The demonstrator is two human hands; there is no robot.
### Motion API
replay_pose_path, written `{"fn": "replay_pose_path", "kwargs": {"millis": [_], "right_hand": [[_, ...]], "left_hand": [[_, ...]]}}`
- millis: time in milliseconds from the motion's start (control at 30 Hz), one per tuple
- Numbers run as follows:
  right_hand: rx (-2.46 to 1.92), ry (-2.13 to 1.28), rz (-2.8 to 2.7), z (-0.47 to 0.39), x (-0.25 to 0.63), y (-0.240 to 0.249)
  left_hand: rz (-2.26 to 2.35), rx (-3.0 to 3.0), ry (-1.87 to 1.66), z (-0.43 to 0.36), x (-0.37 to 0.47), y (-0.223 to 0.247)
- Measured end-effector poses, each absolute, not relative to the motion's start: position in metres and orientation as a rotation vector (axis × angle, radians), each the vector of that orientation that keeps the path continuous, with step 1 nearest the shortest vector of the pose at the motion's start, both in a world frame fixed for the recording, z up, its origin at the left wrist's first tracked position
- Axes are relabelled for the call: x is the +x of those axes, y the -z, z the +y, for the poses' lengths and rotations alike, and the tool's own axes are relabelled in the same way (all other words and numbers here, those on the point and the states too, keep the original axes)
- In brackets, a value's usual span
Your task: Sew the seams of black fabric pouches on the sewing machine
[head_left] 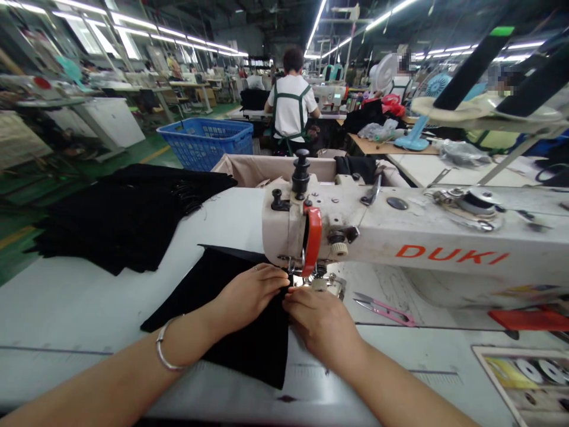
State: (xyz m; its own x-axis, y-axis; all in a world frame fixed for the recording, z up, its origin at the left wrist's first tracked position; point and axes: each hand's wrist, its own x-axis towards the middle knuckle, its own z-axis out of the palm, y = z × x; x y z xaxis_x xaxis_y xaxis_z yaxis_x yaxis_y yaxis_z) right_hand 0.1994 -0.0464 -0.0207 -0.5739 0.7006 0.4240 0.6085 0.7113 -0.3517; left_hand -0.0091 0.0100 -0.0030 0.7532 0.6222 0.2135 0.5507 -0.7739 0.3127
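Note:
A piece of black fabric (262, 338) lies on the sewing machine bed, its upper right corner by the presser foot and needle area. My left hand (253, 293) rests palm down on it, fingers stretched out toward the needle; its thumb is hidden. My right hand (322, 323) is at the fabric's right edge, fingers curled and closed on it near the corner. The fingertips of both hands almost meet. Above them is the white sewing machine (377, 231) with an orange lever guard (313, 242). The needle tip itself is not clearly visible.
Pink thread snips (391, 313) lie right of my right hand. A stack of black fabric pieces (120, 213) sits at the left. Behind the machine are a cloth-lined bin (275, 168), a blue basket (208, 139) and a seated person (291, 101). Thread cones (473, 68) stand upper right.

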Motion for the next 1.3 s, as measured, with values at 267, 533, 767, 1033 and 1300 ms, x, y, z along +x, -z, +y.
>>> {"fn": "replay_pose_path", "kwargs": {"millis": [267,533,767,1033,1300], "right_hand": [[-1.146,-0.223,-2.472,-0.069,0.256,-0.009],[-1.397,-0.060,-2.260,-0.032,0.237,0.005],[-1.098,-0.437,-2.258,-0.113,0.219,0.005],[-1.026,-0.313,-2.086,-0.132,0.200,0.021],[-1.050,-0.280,-2.130,-0.137,0.198,0.022]], "left_hand": [[0.940,2.613,-0.254,-0.079,-0.034,-0.014],[1.128,2.464,-0.577,-0.104,-0.032,-0.005],[1.202,2.277,-0.621,-0.103,-0.039,0.001],[1.160,2.371,-0.626,-0.106,-0.037,0.007],[1.305,2.276,-0.826,-0.101,-0.032,-0.003]]}}
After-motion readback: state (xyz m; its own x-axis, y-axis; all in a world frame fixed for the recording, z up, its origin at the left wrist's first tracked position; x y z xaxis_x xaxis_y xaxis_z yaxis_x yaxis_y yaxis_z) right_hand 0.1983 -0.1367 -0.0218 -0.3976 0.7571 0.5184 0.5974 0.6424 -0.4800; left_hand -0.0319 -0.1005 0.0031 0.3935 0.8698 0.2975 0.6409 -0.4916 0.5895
